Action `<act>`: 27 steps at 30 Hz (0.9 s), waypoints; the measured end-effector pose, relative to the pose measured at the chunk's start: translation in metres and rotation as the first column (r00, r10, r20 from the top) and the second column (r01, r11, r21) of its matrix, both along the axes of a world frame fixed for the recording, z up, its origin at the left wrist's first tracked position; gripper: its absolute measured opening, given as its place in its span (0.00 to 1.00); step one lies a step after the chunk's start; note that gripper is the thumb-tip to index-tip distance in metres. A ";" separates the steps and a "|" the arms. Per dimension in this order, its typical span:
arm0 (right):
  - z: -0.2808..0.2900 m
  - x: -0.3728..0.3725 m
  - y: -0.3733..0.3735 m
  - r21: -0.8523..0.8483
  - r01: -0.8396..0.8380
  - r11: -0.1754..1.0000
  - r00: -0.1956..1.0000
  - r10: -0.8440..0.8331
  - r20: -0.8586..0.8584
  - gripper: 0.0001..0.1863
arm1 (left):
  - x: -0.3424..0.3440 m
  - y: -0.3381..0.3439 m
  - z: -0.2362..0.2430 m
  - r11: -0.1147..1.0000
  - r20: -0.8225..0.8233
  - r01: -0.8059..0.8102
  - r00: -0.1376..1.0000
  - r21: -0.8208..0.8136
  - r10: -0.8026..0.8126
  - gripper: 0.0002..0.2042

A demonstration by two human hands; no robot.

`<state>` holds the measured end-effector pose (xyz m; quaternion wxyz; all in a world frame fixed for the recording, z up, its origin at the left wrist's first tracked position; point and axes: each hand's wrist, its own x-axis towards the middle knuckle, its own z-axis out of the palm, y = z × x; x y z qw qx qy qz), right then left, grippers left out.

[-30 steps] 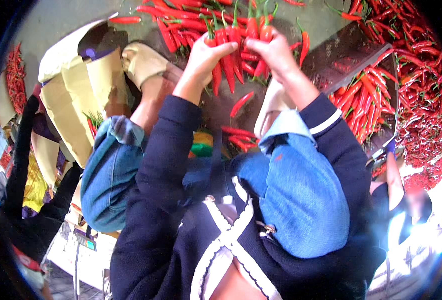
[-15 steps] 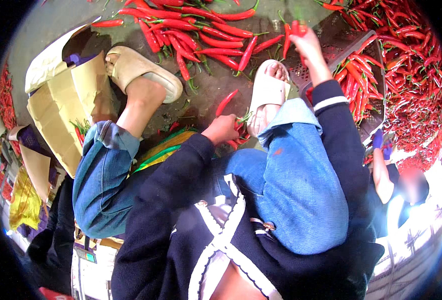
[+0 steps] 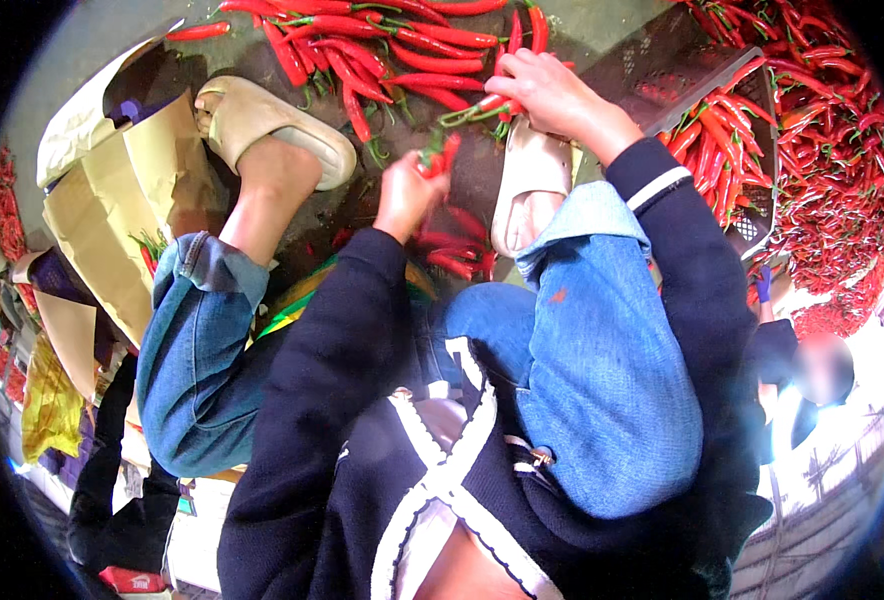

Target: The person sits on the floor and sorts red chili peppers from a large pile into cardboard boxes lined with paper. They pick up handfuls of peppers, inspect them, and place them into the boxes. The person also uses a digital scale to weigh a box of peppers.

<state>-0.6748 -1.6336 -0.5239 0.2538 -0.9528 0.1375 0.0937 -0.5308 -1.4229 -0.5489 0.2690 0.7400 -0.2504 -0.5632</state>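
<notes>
My right hand [image 3: 539,92] is closed around red chilies with green stems, some pointing left beside the pale sandal [image 3: 534,178] on my right foot. My left hand [image 3: 411,188], lower and left of it, is closed on red chilies [image 3: 445,153] with green stems, slightly blurred by motion. A loose chili pile [image 3: 392,50] lies on the floor just beyond both hands. More chilies [image 3: 455,250], blurred, lie between my legs, behind my left hand.
A plastic crate [image 3: 740,62] of chilies stands at my right, beside a large chili heap [image 3: 832,150]. Brown paper-covered containers [image 3: 102,235] are at my left, near a yellow sack [image 3: 52,400]. Other people's dark-clothed limbs [image 3: 107,510] show low left; another person [image 3: 777,350] is at right.
Both hands were together at the top; my left dropped between my legs and has risen again with chilies. My right went out rightward and has come back inward, lower, near the sandal.
</notes>
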 end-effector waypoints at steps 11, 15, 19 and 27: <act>0.008 0.007 -0.023 0.033 0.002 0.999 0.959 -0.011 0.283 0.13 | 0.027 -0.016 0.019 0.913 0.522 0.102 0.843 -0.395 0.132 0.13; 0.009 0.009 -0.011 0.436 0.571 0.696 0.759 -0.649 0.042 0.14 | 0.035 -0.041 0.014 0.672 0.737 0.722 0.543 -0.165 -0.403 0.14; 0.005 0.011 -0.010 0.644 0.629 0.436 0.588 -0.809 -0.027 0.16 | 0.023 -0.040 0.019 0.573 0.650 0.806 0.357 0.148 -0.671 0.09; -0.010 -0.002 -0.023 0.725 0.688 0.011 0.263 -0.936 -0.235 0.10 | 0.002 -0.092 0.022 0.533 0.835 0.841 0.357 -0.092 -0.419 0.17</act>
